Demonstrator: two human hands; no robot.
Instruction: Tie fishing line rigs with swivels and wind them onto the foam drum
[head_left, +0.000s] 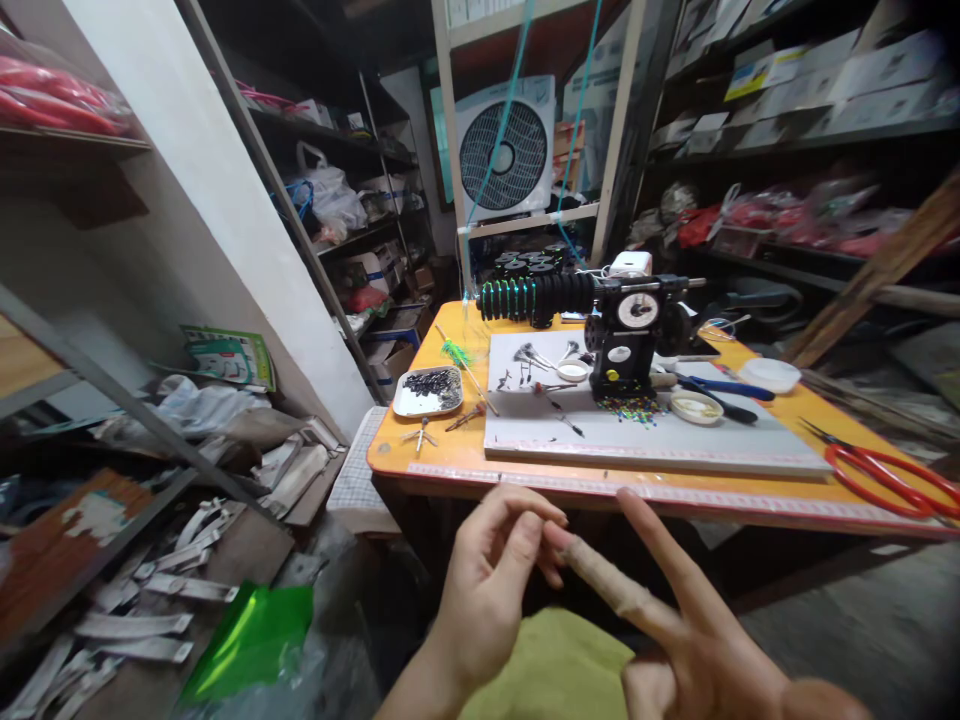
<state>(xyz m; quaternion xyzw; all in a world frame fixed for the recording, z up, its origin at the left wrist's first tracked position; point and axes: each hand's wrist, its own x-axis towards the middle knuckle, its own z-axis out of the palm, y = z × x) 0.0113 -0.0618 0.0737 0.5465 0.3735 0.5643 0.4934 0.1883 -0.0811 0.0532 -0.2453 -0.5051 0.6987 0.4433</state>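
My left hand (491,585) is over my lap, just below the table's front edge. Its thumb and fingers close around the tip of a finger of my right hand (701,620). That finger has a pale wrap (615,583) along most of its length, with the pink tip bare. Another right finger stretches up towards the table edge, while the rest curl in. No tool shows in either hand. Beyond them, a black winding device (619,345) with a ridged shaft and a dial stands on a grey board (525,430).
Red-handled scissors (892,480) lie at the table's right. A white tray (403,402) of small dark pieces sits at the left. Blue-handled pliers (724,387), a small dish (696,407) and scattered coloured beads (628,410) lie around the device. A box fan (504,150) stands behind.
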